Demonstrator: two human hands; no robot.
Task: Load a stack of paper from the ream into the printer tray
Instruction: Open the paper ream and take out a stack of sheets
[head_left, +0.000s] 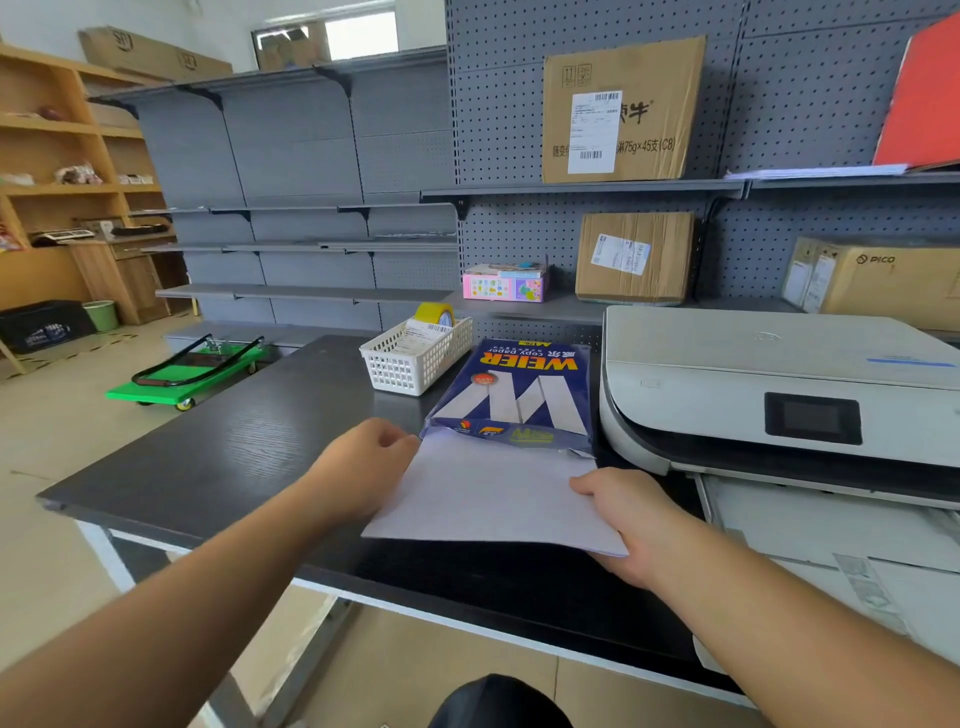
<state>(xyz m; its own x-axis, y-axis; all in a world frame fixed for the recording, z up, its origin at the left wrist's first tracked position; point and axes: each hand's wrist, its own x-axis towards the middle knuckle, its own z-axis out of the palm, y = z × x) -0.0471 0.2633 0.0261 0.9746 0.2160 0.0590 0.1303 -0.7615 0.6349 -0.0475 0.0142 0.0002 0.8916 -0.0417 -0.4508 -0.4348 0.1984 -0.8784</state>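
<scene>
A blue ream wrapper (517, 395) lies on the black table (244, 452), its torn end facing me. A thin stack of white paper (493, 499) sticks halfway out of that end. My left hand (366, 475) grips the stack's left edge beside the wrapper's corner. My right hand (631, 519) pinches the stack's near right corner, thumb on top. The white printer (753, 395) stands to the right, its paper tray (810, 525) pulled out toward me and holding white sheets.
A white mesh basket (415, 361) with a yellow tape roll sits behind the ream. Cardboard boxes fill the grey pegboard shelves behind the printer. A green hand cart (192, 371) stands on the floor to the left of the table.
</scene>
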